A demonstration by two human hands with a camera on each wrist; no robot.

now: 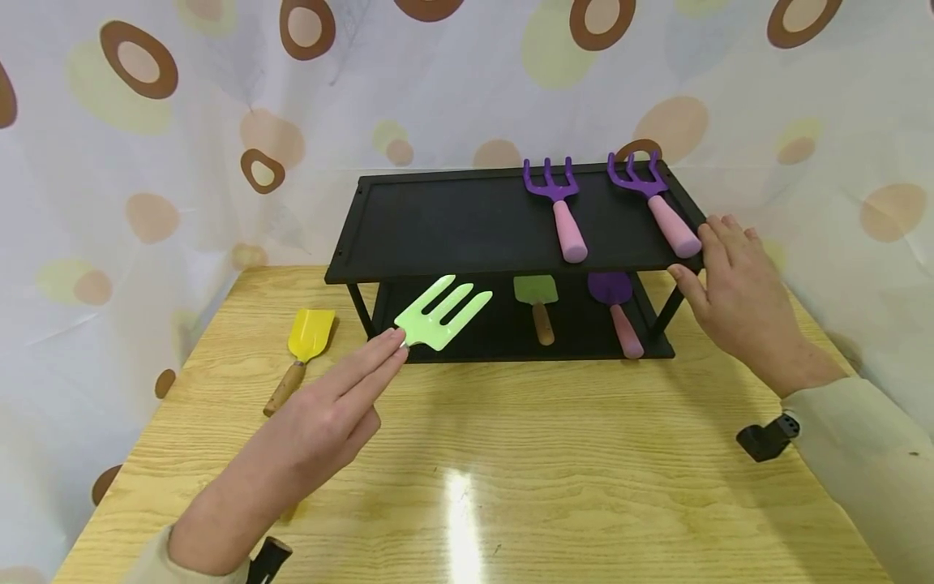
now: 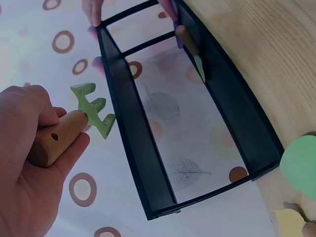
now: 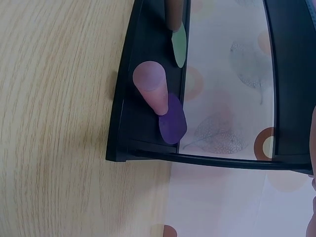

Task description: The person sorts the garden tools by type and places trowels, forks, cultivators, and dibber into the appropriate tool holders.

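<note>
My left hand [image 1: 321, 418] grips a hand fork by its wooden handle [image 2: 59, 136]. The fork's light green tines [image 1: 441, 316] point away from me, in front of the black two-tier shelf [image 1: 438, 219]. At the shelf's right front corner my right hand [image 1: 751, 296] rests on the upper tier's edge, fingers extended. Two purple rakes with pink handles, one [image 1: 565, 215] near the middle and one [image 1: 667, 215] beside the right hand, lie on the upper tier. On the lower tier are a green spade [image 1: 536, 292] with a wooden handle and a purple trowel [image 1: 611, 288] with a pink handle.
A yellow spade [image 1: 310, 334] with a wooden handle lies on the wooden table [image 1: 547, 454], left of the shelf. Near it in the left wrist view is a green rounded object [image 2: 301, 165], partly cut off. A patterned cloth [image 1: 452, 89] hangs behind.
</note>
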